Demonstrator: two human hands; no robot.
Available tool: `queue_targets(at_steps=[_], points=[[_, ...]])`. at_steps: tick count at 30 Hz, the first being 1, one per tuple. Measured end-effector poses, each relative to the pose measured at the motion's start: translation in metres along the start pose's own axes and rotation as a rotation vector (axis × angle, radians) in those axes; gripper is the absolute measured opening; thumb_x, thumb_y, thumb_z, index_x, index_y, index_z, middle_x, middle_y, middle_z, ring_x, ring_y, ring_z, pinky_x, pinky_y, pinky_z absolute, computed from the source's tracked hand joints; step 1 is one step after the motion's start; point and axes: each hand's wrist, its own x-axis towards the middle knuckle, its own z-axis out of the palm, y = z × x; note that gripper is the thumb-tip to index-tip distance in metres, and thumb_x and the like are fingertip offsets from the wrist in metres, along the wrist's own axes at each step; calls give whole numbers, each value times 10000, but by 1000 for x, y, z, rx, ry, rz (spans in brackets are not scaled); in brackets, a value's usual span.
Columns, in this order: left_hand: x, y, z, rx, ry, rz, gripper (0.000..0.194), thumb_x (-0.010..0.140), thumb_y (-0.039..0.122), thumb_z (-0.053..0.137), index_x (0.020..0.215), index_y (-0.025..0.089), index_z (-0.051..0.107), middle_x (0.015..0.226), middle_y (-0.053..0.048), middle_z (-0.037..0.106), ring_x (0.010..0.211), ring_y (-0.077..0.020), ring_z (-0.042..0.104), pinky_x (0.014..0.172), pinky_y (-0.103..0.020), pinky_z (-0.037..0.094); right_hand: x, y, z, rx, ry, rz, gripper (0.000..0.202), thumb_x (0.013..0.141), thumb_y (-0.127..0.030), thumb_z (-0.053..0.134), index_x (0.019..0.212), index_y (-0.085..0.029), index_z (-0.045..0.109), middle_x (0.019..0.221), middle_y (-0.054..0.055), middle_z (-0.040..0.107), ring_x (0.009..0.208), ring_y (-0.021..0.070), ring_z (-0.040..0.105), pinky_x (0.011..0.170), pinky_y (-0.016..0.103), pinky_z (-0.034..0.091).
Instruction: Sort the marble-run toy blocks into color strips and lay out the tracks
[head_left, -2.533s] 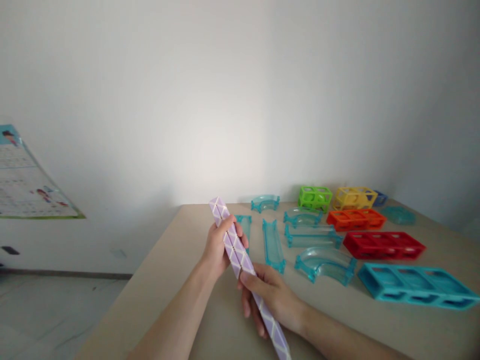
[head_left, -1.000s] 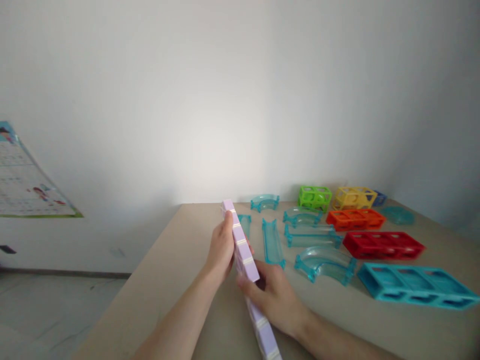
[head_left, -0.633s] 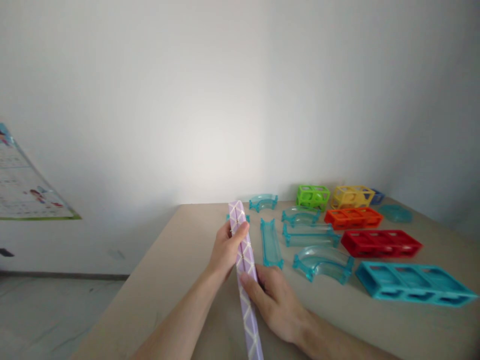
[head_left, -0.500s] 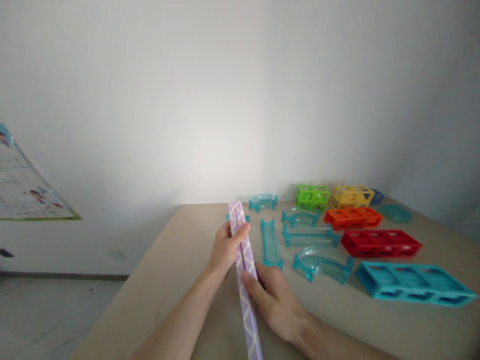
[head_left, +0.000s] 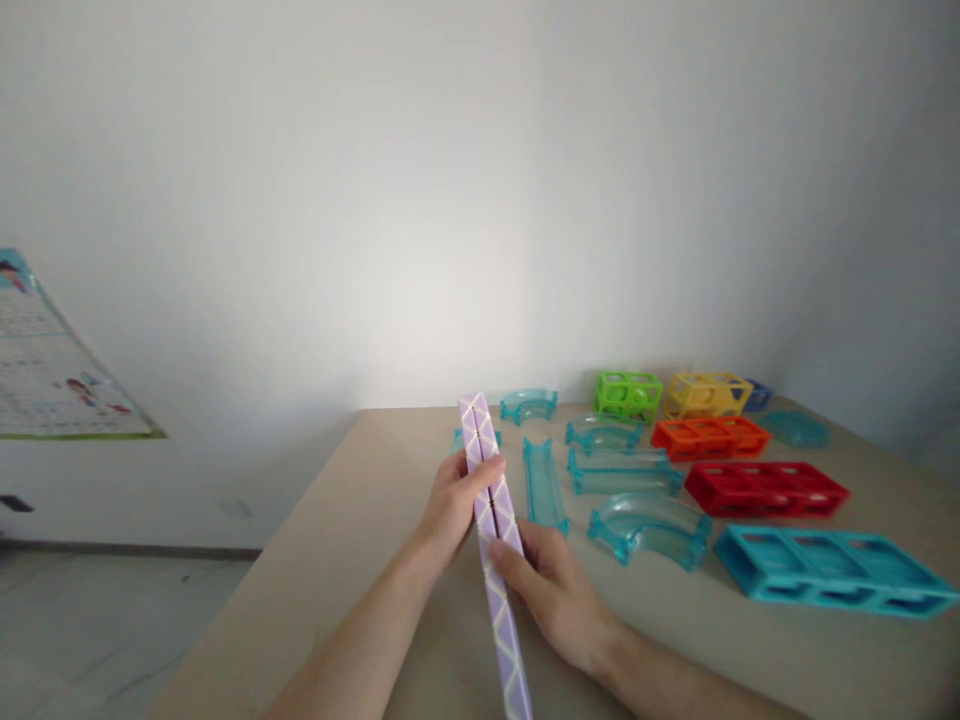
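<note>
A long purple strip toy with pale zigzag lines is held up over the table, its far part doubled into two parallel bars and its near end running out of the bottom of the view. My left hand grips the doubled part from the left, thumb across the top. Lower down, my right hand pinches the strip from the right, with its thumb on the upper face. The fingers beneath the strip are mostly hidden.
On the beige table, clear blue track pieces lie right of the hands. Farther right are a teal frame block, a red one, an orange one, a green one and a yellow one.
Both hands and the strip sit slightly farther right in view. The strip's far end reaches a little higher, and my left thumb lies a bit lower along it. Both hands keep their grip.
</note>
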Motion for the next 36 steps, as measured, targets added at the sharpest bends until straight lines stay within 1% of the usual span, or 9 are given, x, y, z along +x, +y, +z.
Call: queue_targets(at_steps=[6,10,14,16,19,23,27,33,36], points=[[1,4,0,-80,69,87,316,742,405,687,630,143,552,526,21,531,434,-78,432,440,-209,309,-2,-3,4,32,-228,40,437,860,-560,528,679,-165,479,611,-46,333,565,88,289,495,232,212],[0,7,1,-188,-1,98,271,752,399,663,735,133,614,611,-30,624,500,-134,543,470,-230,385,-3,-1,6,104,-221,127,466,831,-602,522,720,-151,569,537,-45,422,486,82,340,448,216,219],[-2,16,-2,-475,-97,-9,416,775,483,601,931,104,670,805,-115,699,757,-262,672,666,-360,521,-1,2,7,413,-311,197,459,771,-573,537,738,-124,624,456,-11,527,360,88,394,375,208,253],[-3,21,-5,-608,-119,-61,465,796,511,581,997,102,670,838,-110,696,771,-253,672,712,-381,529,0,2,6,614,-375,190,438,769,-539,520,708,-117,622,404,-4,516,315,92,390,360,210,279],[-3,27,-9,-711,-137,-43,430,806,497,612,1038,136,650,814,-58,666,687,-186,642,668,-336,526,1,3,4,860,-434,199,398,771,-501,513,697,-122,613,373,-12,485,306,112,427,372,223,347],[-2,23,-6,-622,-113,13,439,746,579,665,943,191,608,672,27,585,524,-114,565,528,-247,476,0,5,2,953,-526,303,427,777,-538,507,780,-126,621,420,-18,499,319,128,476,343,220,372],[1,15,0,-407,-37,39,466,740,653,612,749,200,504,530,73,472,374,-83,454,362,-195,332,0,6,3,924,-544,425,513,839,-630,413,856,-151,596,454,-33,499,297,117,450,307,218,395],[5,14,-1,-329,27,20,470,715,607,657,673,198,429,494,86,413,359,-64,395,337,-182,286,1,0,3,914,-513,481,552,912,-608,276,1018,-153,570,455,-39,502,271,123,436,276,232,421],[7,14,-4,-326,25,-19,468,709,586,676,668,199,418,485,94,390,364,-57,368,338,-172,286,0,-2,2,921,-543,512,519,912,-616,277,935,-179,555,446,-48,485,263,107,414,268,212,408]])
